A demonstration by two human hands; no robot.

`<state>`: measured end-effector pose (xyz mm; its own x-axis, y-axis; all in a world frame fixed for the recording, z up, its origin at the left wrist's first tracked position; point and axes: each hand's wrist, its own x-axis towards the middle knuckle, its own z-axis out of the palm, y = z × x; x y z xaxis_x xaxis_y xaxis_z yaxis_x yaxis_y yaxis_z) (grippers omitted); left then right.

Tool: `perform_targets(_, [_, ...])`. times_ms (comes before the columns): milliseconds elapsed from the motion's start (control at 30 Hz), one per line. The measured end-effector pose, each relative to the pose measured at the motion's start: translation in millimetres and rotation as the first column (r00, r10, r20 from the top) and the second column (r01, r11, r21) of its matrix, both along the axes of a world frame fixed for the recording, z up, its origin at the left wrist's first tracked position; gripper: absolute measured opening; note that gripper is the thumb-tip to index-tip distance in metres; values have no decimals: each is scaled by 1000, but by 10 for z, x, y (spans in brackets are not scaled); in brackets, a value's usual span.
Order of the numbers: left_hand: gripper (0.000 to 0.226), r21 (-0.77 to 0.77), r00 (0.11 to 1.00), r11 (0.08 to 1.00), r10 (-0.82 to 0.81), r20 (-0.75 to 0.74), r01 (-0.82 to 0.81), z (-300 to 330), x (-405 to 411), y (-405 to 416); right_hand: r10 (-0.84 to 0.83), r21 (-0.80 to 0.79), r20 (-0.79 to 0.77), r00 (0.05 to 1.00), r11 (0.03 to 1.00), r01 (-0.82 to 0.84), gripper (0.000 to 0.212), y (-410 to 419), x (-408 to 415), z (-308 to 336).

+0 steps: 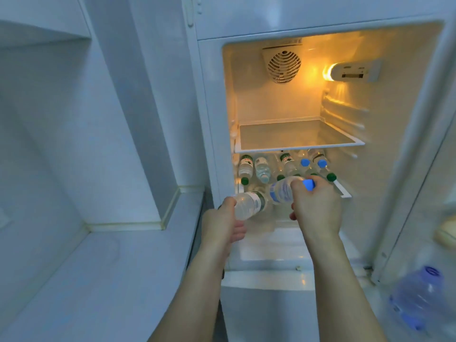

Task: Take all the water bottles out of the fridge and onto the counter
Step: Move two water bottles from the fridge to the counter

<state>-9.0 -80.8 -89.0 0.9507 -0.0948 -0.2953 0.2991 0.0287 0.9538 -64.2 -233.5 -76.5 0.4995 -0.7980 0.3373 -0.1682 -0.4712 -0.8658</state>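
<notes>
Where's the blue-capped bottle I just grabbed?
The blue-capped bottle is in your right hand, just in front of the fridge's lower shelf.

A pale wall (49, 119) is filling the left of the view, and a boxed column (138, 95) is standing out from it, running down to a ledge. Below the column, a thin strip of trim (170, 206) is following its foot and the base of the wall. Cool bluish light is lying over the wall and column, while to the right of the column a warm yellow lamp (330, 71) is glowing, with a round vent grille (283, 66) sitting just left of the lamp.
</notes>
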Motion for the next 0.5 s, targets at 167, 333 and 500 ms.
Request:
perform_targets(167, [36,359,989,932,-15,147,-40,292,-371,799,103,-146,-108,989,982,-118,17,497,-276,143])
perform_targets(333, [40,816,968,553,-65,244,-169,513,-711,1418,306,-223,-240,921,906,-359,17,1070,-228,175])
perform_targets(500, [37,929,983,321,43,180,-184,516,-971,1977,569,-128,-309,762,769,-626,20,1658,-182,222])
